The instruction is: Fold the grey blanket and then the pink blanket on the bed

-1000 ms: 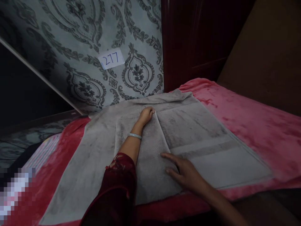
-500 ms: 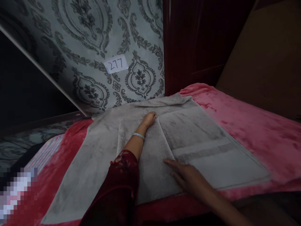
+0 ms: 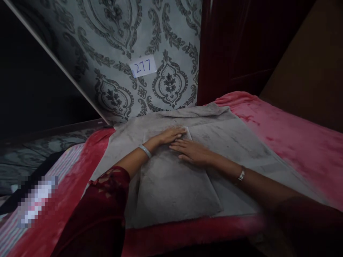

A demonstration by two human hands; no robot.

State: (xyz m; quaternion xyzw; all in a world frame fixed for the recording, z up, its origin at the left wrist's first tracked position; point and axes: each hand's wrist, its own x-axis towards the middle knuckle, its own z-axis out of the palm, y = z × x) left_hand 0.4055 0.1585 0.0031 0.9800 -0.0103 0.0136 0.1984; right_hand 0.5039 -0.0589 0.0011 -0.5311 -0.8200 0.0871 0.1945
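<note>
A grey plush cloth (image 3: 171, 189), which looks like a blanket, lies spread out with a folded panel along its middle. My left hand (image 3: 171, 135) rests flat near the far end of that panel, fingers stretched to the right. Just below it, my right hand (image 3: 189, 150) lies palm down on the same panel, its fingers pointing left and slightly apart. The fingertips of the two hands are close together. Neither hand grips the cloth. Toward the wall, the far edge of the cloth is rumpled into a loose fold.
Under the grey cloth is a pink-red plush cover (image 3: 289, 142). A striped cloth (image 3: 64, 167) shows at the left. Behind stand a patterned wall (image 3: 112, 67) with a paper label (image 3: 143, 66) reading 277, a dark red panel (image 3: 233, 46) and a brown board (image 3: 308, 71).
My left hand has let go of the panel's far edge and flattened out. My right hand has moved from the near right edge up beside it. The view has shifted slightly left.
</note>
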